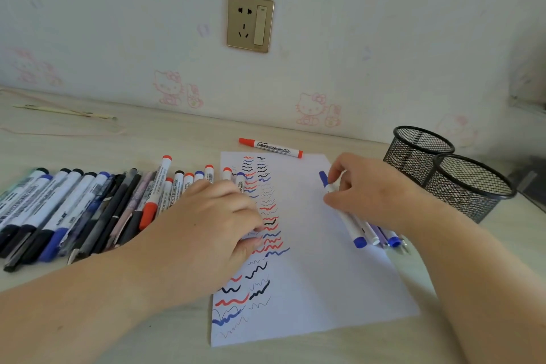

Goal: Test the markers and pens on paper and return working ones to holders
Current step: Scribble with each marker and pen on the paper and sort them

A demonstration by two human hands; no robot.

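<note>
Head view: blue marker, lying near-right to far-left, is pinched by right hand; mesh holders stand right; left hand presses paper flat.

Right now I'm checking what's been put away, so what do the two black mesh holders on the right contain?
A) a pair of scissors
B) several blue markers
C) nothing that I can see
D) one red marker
C: through the mesh and over the rims, both mesh holders show no pens, while the markers lie in a row on the desk at left and in a small bunch under the right hand.
</note>
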